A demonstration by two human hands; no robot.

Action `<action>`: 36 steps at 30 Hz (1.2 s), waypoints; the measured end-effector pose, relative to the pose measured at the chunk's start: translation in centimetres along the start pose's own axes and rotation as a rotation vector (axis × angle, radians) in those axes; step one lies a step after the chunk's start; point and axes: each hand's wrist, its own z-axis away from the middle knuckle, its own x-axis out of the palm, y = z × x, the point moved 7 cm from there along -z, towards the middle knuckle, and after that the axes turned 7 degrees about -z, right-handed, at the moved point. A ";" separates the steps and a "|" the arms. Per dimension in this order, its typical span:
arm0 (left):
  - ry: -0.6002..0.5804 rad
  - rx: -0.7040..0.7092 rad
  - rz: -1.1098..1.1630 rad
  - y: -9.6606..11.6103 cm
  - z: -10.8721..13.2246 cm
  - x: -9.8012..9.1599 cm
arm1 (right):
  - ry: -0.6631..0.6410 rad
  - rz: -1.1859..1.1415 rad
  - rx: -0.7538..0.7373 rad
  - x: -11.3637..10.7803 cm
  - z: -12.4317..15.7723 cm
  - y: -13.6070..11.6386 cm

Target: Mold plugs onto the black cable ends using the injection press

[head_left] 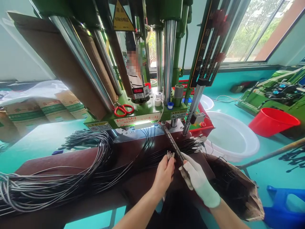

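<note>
My bare left hand (164, 171) is closed around several small metal cable connectors (170, 155), whose tips stick up past the fingers. My right hand (197, 179), in a white glove, is closed on the near end of a long narrow metal bar (173, 143). The bar slants away from me to the lit base of a green press (147, 109). A worn greyish piece (186, 178) hangs under the gloved fingers. Black cables (152, 159) lie on the dark red table behind my hands, with silvery plug ends (197, 143) at the right.
Looped cables (102, 159) cover the left of the table (59, 162). Red scissors (124, 110) and tape rolls (157, 101) sit on the press. At the right are a white tub (252, 143), a red bucket (274, 122), a brown bag (256, 203) and a blue stool (281, 206).
</note>
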 end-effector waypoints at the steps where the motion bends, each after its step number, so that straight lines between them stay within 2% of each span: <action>1: -0.006 -0.018 0.016 0.1 0.0 -0.1 | 0.011 -0.013 0.016 -0.1 0.0 0.0; 6: -0.111 -0.094 -0.060 0.1 0.1 0.2 | 0.009 -0.037 0.047 -0.6 -0.1 0.1; 13: -0.136 -0.114 -0.018 -0.3 0.3 0.5 | -0.035 0.018 0.067 -0.4 -0.1 0.2; 19: -0.089 -0.082 -0.055 -0.5 -0.1 0.2 | -0.001 0.036 0.000 -0.1 -0.1 -0.1; 23: 0.004 0.078 0.029 1.0 -0.2 -0.9 | 0.035 0.008 0.047 -0.6 -0.1 0.2; 25: 0.052 0.098 0.119 1.5 -0.2 -1.6 | 0.049 0.011 0.069 -1.0 -0.3 0.3; 27: 0.034 0.039 0.171 1.3 -0.2 -1.7 | 0.051 0.005 0.090 -1.3 -0.4 0.3; 32: -0.144 -0.081 0.068 0.6 -0.1 0.0 | 0.011 -0.045 0.112 -1.1 -0.3 0.1; 36: -0.167 -0.152 0.086 0.1 -0.3 0.4 | 0.006 -0.012 0.085 -1.0 0.0 0.0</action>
